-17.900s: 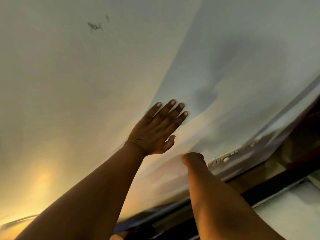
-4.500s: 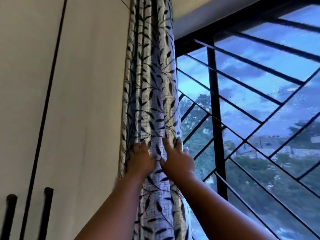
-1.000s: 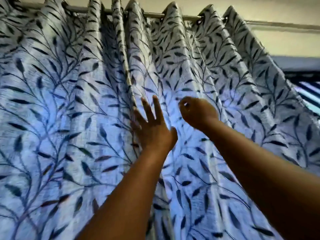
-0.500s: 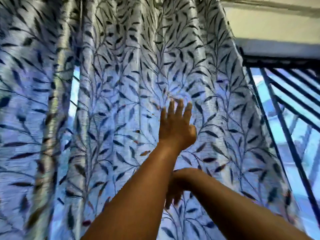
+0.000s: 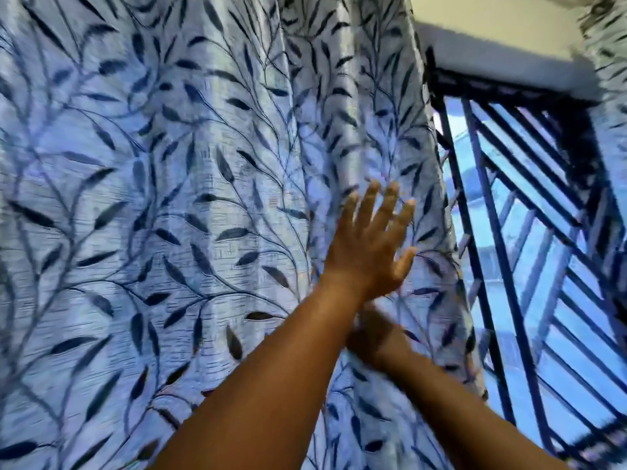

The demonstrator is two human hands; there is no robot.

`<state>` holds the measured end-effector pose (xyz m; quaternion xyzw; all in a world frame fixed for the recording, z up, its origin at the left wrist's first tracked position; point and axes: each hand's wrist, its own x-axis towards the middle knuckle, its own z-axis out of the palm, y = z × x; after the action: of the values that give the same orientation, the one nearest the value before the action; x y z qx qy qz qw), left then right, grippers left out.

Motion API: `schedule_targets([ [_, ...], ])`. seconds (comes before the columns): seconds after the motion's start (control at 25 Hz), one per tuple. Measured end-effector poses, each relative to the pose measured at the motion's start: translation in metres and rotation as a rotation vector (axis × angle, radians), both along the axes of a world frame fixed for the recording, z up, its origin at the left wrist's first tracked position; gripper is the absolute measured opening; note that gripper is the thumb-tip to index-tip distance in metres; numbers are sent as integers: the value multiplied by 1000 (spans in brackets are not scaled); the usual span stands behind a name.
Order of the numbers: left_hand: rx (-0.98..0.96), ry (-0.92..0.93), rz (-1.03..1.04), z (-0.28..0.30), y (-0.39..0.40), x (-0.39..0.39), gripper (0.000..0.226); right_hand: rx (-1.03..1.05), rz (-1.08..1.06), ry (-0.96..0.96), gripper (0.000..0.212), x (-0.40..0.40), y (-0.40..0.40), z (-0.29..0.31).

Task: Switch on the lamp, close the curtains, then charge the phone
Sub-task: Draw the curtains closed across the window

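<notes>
A pale curtain (image 5: 190, 205) printed with dark leaves hangs across most of the view and covers the left and middle of the window. My left hand (image 5: 371, 245) lies flat on the cloth near its right edge, fingers straight and spread. My right hand (image 5: 375, 334) sits just below it, mostly hidden behind my left forearm and blurred, so its fingers cannot be made out. The lamp and the phone are out of view.
To the right the window (image 5: 529, 266) stays uncovered, with a black metal grille (image 5: 492, 300) in front of blue daylight. A second strip of the same leaf curtain (image 5: 610, 106) hangs at the far right. Pale wall shows above the window frame.
The curtain has slid further right, covering more of the window. My left hand moved right with it, staying flat on the cloth. My right hand stays low behind my left forearm.
</notes>
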<state>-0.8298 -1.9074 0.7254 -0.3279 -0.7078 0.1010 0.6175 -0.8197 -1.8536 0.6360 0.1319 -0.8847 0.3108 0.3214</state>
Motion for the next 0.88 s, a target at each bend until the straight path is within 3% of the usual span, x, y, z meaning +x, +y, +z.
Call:
schedule_targets([
  [0.12, -131, -102, 7, -31, 14, -36, 63, 193, 31, -648, 9, -20, -13, -30],
  [0.2, -163, -234, 62, -59, 14, -71, 66, 133, 7, -819, 26, -45, -2, -52],
  [0.24, -165, -271, 82, -73, 13, -87, 68, 209, 23, -873, 29, -62, 6, -63],
  [0.32, -205, -307, 119, -100, 14, -114, 75, 202, -17, -879, 38, -93, 31, -82],
  [0.44, -305, -303, 108, -127, 23, -132, 85, 72, -184, -1116, 29, -101, 81, -109],
  [0.56, -343, -341, 55, -141, 39, -136, 83, 71, -406, -1275, 47, -95, 128, -136],
  [0.64, -261, -486, 157, -146, 56, -133, 74, 179, -538, -1199, 44, -92, 151, -148],
  [0.76, -241, -924, 469, -148, 82, -125, 79, 399, -861, -937, 45, -79, 177, -159],
  [0.88, -361, -1280, 386, -148, 111, -117, 81, 434, -949, -764, 43, -70, 201, -168],
])
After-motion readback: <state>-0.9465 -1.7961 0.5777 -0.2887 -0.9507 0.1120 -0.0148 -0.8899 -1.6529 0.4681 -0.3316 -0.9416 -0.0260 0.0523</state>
